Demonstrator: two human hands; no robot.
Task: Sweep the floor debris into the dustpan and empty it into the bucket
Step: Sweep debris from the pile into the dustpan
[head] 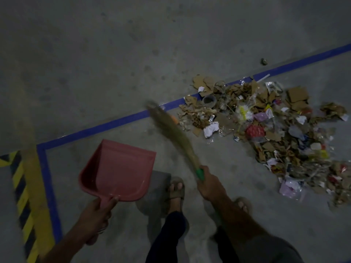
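The left hand [98,207] gripped the handle of the red dustpan [119,169], apparently held above the floor [95,54]. The right hand [209,185] clutched the green-handled broom [171,126], its blurred bristles reaching toward the debris [266,126] heaped beyond, across the blue line [114,122].

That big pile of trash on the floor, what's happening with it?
A person is getting ready to sweep it up. Their right hand grips a grass broom by its green handle, its blurred bristles near the left edge of the trash pile. Their left hand holds a pink dustpan, which looks empty. The pile of cardboard scraps, wrappers and paper lies across a blue floor line. No bucket is in view.
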